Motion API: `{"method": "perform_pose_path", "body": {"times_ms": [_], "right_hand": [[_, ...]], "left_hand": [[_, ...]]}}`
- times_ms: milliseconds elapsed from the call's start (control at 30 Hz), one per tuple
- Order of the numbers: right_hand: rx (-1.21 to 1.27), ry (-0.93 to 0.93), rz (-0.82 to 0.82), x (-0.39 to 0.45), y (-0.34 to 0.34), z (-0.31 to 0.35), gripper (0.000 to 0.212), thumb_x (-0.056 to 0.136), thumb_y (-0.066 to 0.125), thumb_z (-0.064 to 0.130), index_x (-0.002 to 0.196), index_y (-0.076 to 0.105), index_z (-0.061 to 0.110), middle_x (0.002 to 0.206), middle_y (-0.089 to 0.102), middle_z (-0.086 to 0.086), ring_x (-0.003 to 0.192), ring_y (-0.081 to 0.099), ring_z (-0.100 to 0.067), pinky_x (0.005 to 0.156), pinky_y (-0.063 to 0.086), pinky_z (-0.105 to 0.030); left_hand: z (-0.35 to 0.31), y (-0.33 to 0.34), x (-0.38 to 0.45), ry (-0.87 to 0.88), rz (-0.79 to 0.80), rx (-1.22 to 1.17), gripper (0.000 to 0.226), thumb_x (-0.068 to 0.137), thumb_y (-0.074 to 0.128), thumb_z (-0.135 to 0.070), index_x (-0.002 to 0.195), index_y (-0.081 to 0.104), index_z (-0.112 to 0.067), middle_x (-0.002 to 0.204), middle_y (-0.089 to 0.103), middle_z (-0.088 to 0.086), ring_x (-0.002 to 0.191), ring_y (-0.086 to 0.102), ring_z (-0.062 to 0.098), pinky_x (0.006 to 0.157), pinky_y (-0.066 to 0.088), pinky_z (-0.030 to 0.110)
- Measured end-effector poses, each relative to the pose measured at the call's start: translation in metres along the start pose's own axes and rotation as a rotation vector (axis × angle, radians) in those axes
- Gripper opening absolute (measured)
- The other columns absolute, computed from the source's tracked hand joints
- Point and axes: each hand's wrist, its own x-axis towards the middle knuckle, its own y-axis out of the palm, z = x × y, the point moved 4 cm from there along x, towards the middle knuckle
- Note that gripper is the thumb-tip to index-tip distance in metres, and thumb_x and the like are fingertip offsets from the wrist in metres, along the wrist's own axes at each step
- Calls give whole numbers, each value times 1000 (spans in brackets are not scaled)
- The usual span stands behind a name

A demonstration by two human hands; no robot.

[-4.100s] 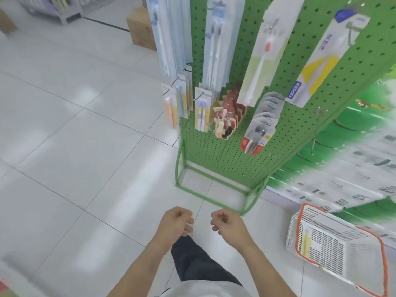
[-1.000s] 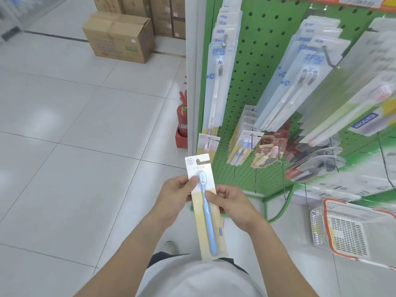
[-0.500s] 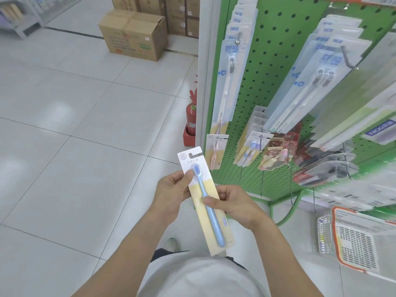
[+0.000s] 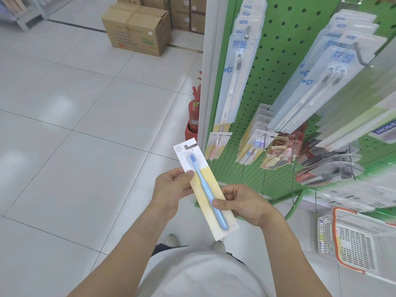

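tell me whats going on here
A person stands at a green pegboard rack in a shop and holds a blue toothbrush pack in both hands, front side up as if reading it. The left hand pinches the card's upper edge and the right hand pinches its lower part, thumb on the front. Other hanging packs fill the rack's hooks, and a white basket with an orange rim sits on the floor to the right.

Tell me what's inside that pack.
A blue toothbrush, bristles up, inside the pack. The thumb of the right hand covers part of its handle; the pack's back is hidden.
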Motion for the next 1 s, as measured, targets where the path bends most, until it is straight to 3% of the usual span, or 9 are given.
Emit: {"method": "perform_pose_path", "body": {"times_ms": [167, 233, 567, 733, 900, 1000], "right_hand": [[13, 14, 84, -1, 0, -1, 45, 79, 80, 13, 122, 69, 5, 107, 74, -19, 83, 72, -22, 61, 59, -30], [-10, 17, 102, -4, -2, -1, 43, 84, 76, 5, 126, 66, 5, 111, 74, -21, 91, 72, -26, 68, 63, -37], [-8, -40, 165, -3, -4, -5, 44, 89, 69, -5, 130, 65, 10, 118, 72, -21, 100, 72, -28, 81, 61, -37], [37, -29, 195, -2, -3, -6, 43, 90, 69, 4, 132, 63, 8, 118, 72, -19, 102, 71, -28, 82, 61, -37], [34, 16, 122, -2, -5, -6, 27, 103, 55, 18, 121, 68, 2, 115, 73, -21, 104, 72, -35, 96, 57, -46], [-39, 4, 52, -2, -6, -4, 26, 98, 64, 14, 121, 69, 3, 109, 76, -18, 96, 74, -33, 94, 59, -41]], "left_hand": [[-7, -14, 7, 12, -71, -65, 16, 96, 64, -4, 109, 70, 5, 102, 77, 18, 91, 76, 31, 77, 63, 33], [-11, -19, 10, 11, -81, -75, 17, 96, 65, -4, 110, 70, 4, 103, 77, 17, 93, 76, 31, 79, 63, 34], [-12, -19, 16, -5, -89, -75, 21, 95, 66, -6, 114, 70, 1, 107, 76, 16, 97, 75, 32, 83, 63, 36], [-13, -18, 19, -6, -95, -90, 20, 95, 66, -5, 114, 70, 1, 107, 77, 15, 95, 75, 31, 78, 63, 33], [-15, -23, 24, -3, -136, -85, 21, 96, 65, -6, 116, 69, -1, 108, 77, 12, 95, 76, 28, 78, 63, 31], [-12, -25, 26, -27, -154, -99, 26, 97, 64, -6, 122, 65, 0, 107, 77, 13, 94, 76, 27, 80, 62, 33]]}}
